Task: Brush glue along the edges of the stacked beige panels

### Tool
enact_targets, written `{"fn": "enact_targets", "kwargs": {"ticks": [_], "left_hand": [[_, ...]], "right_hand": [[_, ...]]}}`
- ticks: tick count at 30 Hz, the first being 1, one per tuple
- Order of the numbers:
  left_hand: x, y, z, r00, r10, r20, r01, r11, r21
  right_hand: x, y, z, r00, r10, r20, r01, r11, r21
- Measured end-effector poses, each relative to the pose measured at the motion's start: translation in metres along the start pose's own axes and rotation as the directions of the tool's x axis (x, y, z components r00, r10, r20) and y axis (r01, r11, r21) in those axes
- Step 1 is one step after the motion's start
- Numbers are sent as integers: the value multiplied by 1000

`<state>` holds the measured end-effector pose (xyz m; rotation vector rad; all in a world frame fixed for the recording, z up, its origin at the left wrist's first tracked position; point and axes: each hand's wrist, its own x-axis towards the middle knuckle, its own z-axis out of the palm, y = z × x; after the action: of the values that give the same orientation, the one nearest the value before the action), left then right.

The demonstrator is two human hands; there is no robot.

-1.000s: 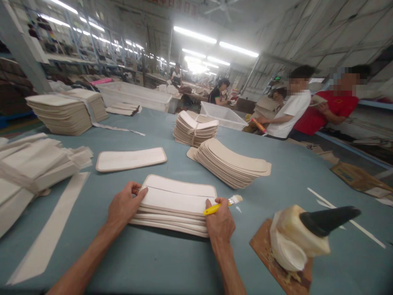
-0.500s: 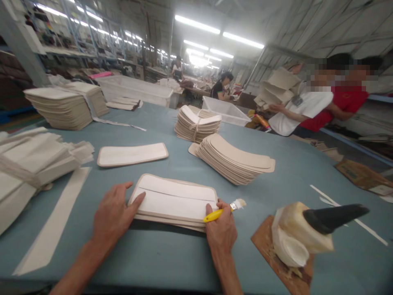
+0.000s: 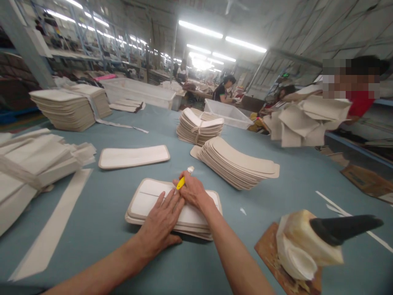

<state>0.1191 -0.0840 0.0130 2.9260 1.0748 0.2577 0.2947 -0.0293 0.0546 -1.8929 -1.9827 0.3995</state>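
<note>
A short stack of beige panels lies before me, topped by a white sheet with a dark line along it. My left hand rests flat on the middle of that sheet, fingers stretched out and the thumb near the front edge. Just beyond its fingertips, my right hand is closed around a brush with a yellow handle, bristles pointing away from me. The right hand presses near the stack's back edge. Both hands and the right forearm cover much of the sheet.
Behind the stack lie a single white-faced panel, a fanned pile of panels and a tied bundle. Strapped piles stand left. At right, a glue-crusted container sits on a brown board. A person stands beyond the table.
My left hand has moved right, from the sheet's left end onto its middle. My right hand has carried the brush left and away from me. A person with beige pieces has moved at the right.
</note>
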Motion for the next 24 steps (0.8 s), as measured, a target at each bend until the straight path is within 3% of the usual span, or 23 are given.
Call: {"fn": "enact_targets", "kwargs": {"ticks": [6, 15, 24], "left_hand": [[11, -7, -6, 995, -62, 77, 64, 998, -26], [21, -12, -11, 990, -77, 119, 85, 994, -68], [14, -12, 0, 981, -135, 136, 146, 987, -70]], "right_hand": [[-5, -8, 8, 996, -11, 85, 12, 1000, -2], [-20, -16, 5, 997, -37, 62, 40, 998, -41], [-17, 1, 37, 995, -90, -36, 91, 995, 41]]}}
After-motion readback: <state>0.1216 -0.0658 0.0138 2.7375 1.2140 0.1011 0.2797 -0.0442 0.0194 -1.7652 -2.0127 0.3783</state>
